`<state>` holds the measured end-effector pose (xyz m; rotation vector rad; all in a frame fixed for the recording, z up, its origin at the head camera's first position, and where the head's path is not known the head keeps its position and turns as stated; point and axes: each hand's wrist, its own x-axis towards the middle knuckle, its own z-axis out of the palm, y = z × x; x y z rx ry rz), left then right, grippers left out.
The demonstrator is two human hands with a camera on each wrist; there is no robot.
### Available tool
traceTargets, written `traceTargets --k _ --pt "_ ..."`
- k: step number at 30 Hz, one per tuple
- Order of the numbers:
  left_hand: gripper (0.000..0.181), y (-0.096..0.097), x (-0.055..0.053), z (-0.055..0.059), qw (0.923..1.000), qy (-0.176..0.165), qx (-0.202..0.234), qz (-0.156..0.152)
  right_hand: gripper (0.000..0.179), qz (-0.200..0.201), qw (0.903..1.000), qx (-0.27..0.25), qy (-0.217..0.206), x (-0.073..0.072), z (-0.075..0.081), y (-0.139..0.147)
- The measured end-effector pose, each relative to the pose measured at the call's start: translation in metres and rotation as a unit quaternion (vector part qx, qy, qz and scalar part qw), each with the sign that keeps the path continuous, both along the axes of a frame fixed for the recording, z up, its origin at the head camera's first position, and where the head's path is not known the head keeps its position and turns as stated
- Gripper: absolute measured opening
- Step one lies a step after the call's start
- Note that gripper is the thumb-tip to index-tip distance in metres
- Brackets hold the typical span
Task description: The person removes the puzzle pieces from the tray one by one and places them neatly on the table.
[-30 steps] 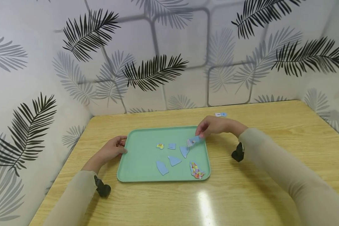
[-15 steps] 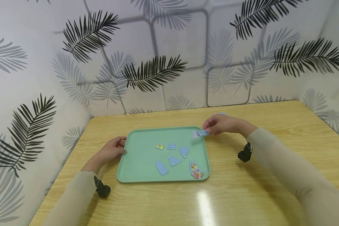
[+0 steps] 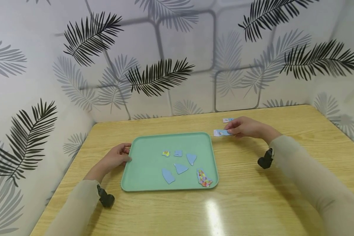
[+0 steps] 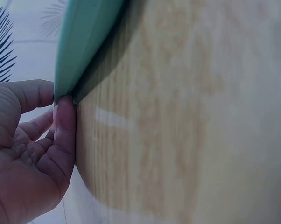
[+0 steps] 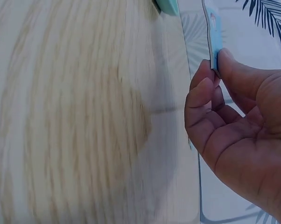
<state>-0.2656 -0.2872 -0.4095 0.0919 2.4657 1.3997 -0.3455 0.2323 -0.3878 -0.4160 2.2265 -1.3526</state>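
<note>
My left hand (image 3: 115, 158) grips the left edge of the green tray (image 3: 144, 164). In the left wrist view, thumb and finger pinch the tray's rim (image 4: 80, 51). Between the thumb and fingertips of my right hand (image 3: 249, 127) is a flat light-blue puzzle piece (image 3: 220, 132) with a whitish end. It is held above the wood, just beyond the tray's back right corner, and appears edge-on as a thin puzzle piece (image 5: 214, 39) in the right wrist view. Another blue-and-white piece (image 3: 226, 120) lies on the table behind it, partly covered by the right hand.
Several plain blue pieces (image 3: 181, 168) lie apart in the tray. A small yellow piece (image 3: 166, 153) sits near its middle, and a multicoloured piece (image 3: 205, 179) in its front right corner. The wooden table (image 3: 165, 213) meets a leaf-patterned wall (image 3: 188, 88) at the back.
My right hand has carried the blue puzzle piece from over the tray's right side rightward and back, past the rim. The left hand stays on the tray's edge.
</note>
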Motion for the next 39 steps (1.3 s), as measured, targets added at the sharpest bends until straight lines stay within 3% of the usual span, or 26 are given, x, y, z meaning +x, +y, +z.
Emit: traceTargets --k 10,23,28,39 --pt "0.063 -0.002 -0.001 -0.003 1.0 -0.001 -0.004 0.0 0.033 -0.054 0.9985 0.007 0.003 -0.001 -0.002 0.019" --pt "0.063 -0.001 -0.002 -0.003 1.0 0.002 -0.002 0.004 0.038 -0.107 0.994 -0.024 -0.006 -0.009 -0.012 0.033" --pt "0.063 -0.001 -0.001 -0.002 1.0 0.004 -0.003 0.003 0.039 -0.141 0.9894 -0.032 -0.016 -0.012 -0.013 0.033" --pt "0.063 -0.002 0.0 -0.001 1.0 0.006 -0.001 -0.002 0.043 -0.168 0.9837 -0.059 -0.024 -0.019 -0.015 0.026"
